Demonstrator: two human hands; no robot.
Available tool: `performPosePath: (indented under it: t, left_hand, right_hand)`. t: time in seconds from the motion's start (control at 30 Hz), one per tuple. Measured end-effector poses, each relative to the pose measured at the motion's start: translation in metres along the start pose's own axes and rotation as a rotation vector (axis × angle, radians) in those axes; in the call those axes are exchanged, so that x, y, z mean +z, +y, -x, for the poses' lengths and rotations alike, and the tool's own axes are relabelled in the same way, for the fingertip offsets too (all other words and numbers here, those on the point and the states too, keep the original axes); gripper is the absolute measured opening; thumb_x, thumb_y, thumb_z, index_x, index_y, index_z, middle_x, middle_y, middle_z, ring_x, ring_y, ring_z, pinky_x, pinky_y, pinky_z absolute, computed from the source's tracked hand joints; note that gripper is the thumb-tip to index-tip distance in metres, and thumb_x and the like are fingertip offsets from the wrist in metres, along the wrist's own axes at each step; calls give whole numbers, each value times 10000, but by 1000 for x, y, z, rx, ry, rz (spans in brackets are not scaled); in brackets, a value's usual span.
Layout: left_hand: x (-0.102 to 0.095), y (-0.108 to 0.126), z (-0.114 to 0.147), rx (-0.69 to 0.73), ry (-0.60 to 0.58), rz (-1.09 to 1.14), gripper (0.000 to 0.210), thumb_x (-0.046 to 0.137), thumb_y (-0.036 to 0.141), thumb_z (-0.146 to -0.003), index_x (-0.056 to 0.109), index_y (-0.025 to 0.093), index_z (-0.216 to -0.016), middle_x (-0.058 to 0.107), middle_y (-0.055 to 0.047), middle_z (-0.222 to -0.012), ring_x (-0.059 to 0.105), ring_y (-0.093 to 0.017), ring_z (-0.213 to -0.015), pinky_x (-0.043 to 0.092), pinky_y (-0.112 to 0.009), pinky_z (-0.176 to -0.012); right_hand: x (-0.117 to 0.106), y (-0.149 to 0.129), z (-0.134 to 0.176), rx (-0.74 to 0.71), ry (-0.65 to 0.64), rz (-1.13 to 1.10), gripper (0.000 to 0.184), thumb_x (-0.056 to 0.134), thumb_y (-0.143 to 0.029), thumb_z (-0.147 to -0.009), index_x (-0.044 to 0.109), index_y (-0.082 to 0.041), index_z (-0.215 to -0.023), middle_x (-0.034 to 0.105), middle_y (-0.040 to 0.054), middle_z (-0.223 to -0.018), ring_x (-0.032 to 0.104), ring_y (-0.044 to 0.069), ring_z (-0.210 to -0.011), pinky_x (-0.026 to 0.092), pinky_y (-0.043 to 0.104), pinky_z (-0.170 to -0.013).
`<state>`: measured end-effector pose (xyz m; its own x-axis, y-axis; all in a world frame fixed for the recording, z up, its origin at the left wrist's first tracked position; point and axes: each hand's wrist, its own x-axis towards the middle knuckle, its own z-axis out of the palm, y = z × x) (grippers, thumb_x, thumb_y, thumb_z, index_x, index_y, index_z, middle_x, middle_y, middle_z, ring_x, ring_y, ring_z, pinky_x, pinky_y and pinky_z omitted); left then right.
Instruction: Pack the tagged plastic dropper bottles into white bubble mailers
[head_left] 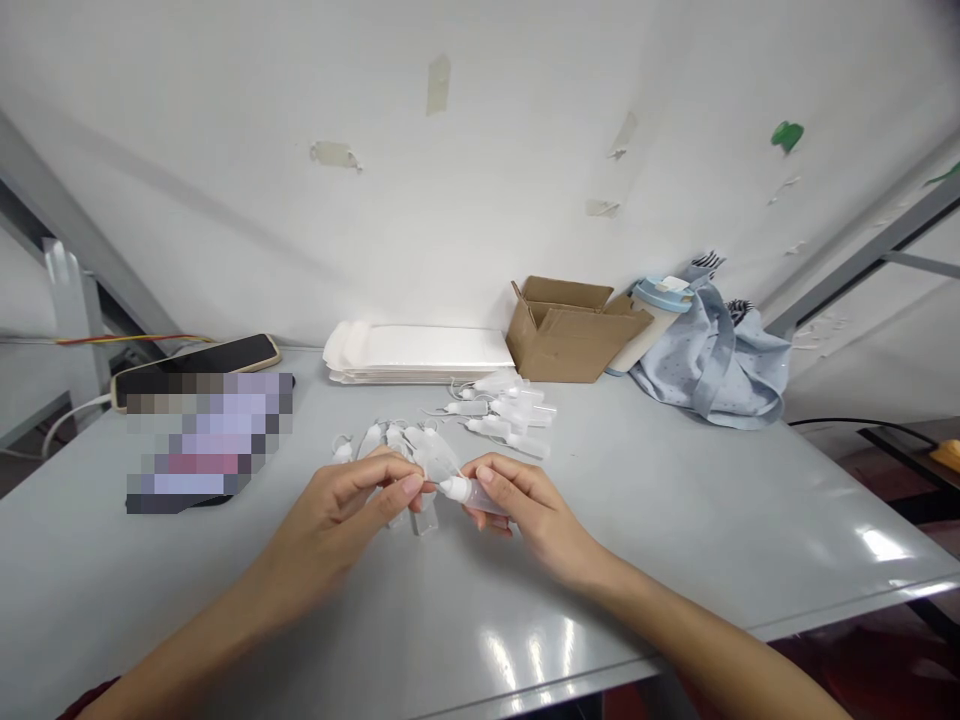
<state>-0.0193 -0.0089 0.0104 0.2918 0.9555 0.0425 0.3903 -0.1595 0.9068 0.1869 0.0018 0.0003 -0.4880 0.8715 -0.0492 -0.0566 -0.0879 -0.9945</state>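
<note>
My right hand (pixel 517 500) is closed around a small translucent squeeze bottle (pixel 484 497) with a white cap, tilted so its nozzle points left. Thumb and fingers of my left hand (pixel 375 495) pinch right at that nozzle's tip; whatever lies between them is too small to make out. Beneath and behind my hands lies a cluster of similar bottles (pixel 431 450), partly hidden by my fingers. Farther back, a second group of the bottles (pixel 514 410) lies on its side, with thin strings or tubes at the caps.
On the grey table (pixel 420 640), flat white boxes (pixel 427 350) are stacked along the wall. Beside them stand an open cardboard box (pixel 570 345), a blue-lidded cup (pixel 649 320) and a light blue cloth bag (pixel 712 360). Two phones lie left, one dark (pixel 199 368), one blurred out (pixel 217 440).
</note>
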Motion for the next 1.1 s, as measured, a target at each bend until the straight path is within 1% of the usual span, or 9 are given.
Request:
performPosePath:
  t: [0.3, 0.63, 0.9, 1.1]
  left_hand:
    - [2, 1, 0, 30, 5, 15, 339, 469, 444, -883, 620, 205, -694, 565, -2, -713, 477, -143, -656, 432, -240, -646]
    - [-1, 0, 0, -25, -18, 60, 319, 491, 430, -881, 621, 216, -684, 582, 15, -741, 487, -131, -680, 405, -216, -649]
    - [0, 2, 1, 3, 7, 42, 341, 467, 449, -883, 612, 208, -688, 588, -4, -748, 494, -152, -696, 410, -243, -653]
    - [0, 2, 1, 11, -9, 40, 353, 454, 449, -886, 614, 204, -687, 586, -14, -742, 488, -156, -693, 424, -255, -650]
  right_hand:
    - [1, -1, 0, 12, -15, 15, 334, 448, -467, -925, 565, -162, -853, 468, -27, -633, 355, 91, -552, 268, 243, -528]
    - [0, 2, 1, 6, -34, 31, 334, 415, -454, -948, 549, -170, -835, 452, -27, -649, 344, 89, -564, 263, 242, -535]
    - [1, -1, 1, 12, -24, 17, 338, 435, -477, -930, 544, -172, -831, 450, -30, -635, 341, 93, -555, 263, 245, -535]
    - [3, -1, 2, 5, -17, 18, 349, 427, -483, -933, 542, -175, -816, 442, -29, -633, 341, 93, -558, 266, 243, -532]
